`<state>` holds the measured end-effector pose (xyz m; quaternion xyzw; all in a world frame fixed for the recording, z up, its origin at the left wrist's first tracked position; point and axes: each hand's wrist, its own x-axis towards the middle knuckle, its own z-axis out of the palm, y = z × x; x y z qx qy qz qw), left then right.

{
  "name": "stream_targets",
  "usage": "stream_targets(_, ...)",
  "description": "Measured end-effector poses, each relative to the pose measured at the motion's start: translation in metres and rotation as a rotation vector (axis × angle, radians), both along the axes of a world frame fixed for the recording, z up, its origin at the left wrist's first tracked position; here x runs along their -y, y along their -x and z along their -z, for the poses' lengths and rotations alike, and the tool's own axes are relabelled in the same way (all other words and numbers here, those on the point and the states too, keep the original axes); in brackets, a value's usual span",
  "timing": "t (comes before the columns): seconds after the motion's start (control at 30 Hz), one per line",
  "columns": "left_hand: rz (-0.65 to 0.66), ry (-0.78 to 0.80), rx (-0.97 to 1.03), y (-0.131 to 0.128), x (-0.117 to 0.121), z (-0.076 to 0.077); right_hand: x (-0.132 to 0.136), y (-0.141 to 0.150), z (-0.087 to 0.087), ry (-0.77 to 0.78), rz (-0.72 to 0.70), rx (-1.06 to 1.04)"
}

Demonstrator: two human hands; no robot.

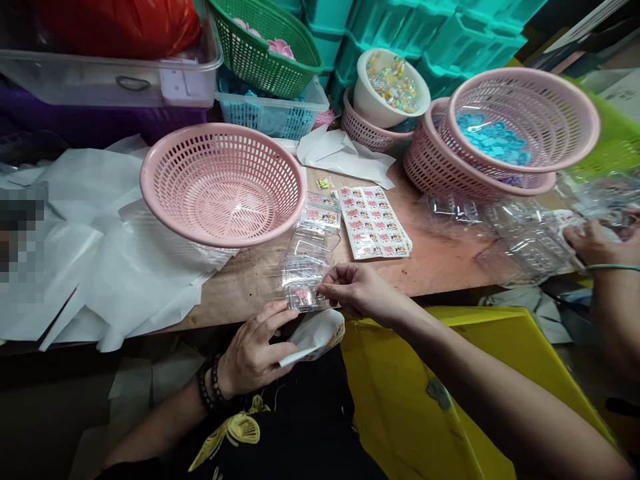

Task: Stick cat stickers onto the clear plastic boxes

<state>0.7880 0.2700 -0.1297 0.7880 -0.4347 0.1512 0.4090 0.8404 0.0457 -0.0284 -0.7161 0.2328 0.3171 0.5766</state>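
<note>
Head view showed a case near the basket's right front; the right hand pinched narrow at its label, left fingers gripping a curled sheet. Bumping could have skewed the label.

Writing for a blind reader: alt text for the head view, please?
Right hand touching a sticker over a clear box on the table; left hand holding a curled sticker sheet. A pink basket and another sheet lie beyond.

Left hand, fingers bent, right hand pinching, right forearm outstretched
</note>
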Motion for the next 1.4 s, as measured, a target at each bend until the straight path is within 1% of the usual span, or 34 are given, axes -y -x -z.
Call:
stream_targets(0.1,0.017,0.002,-0.001,-0.001,0.003,-0.004,0.001,0.0,0.001,0.001,-0.008,0.006)
stream_targets(0.2,0.048,-0.032,-0.023,-0.002,0.007,-0.007,0.0,0.0,0.0,0.011,-0.014,0.001)
stream_targets(0.37,0.056,-0.068,-0.027,-0.004,0.011,-0.011,-0.001,0.0,-0.001,0.013,-0.017,0.013)
stream_targets(0.77,0.051,-0.126,-0.013,-0.005,0.01,-0.008,0.003,0.002,0.006,0.022,-0.064,0.086)
stream_targets(1.2,0.022,-0.177,-0.003,-0.006,0.01,-0.009,0.0,0.003,0.001,0.098,-0.077,0.089)
stream_targets(1.4,0.0,-0.188,0.003,-0.004,0.01,-0.008,0.001,0.006,0.004,0.182,-0.133,0.166)
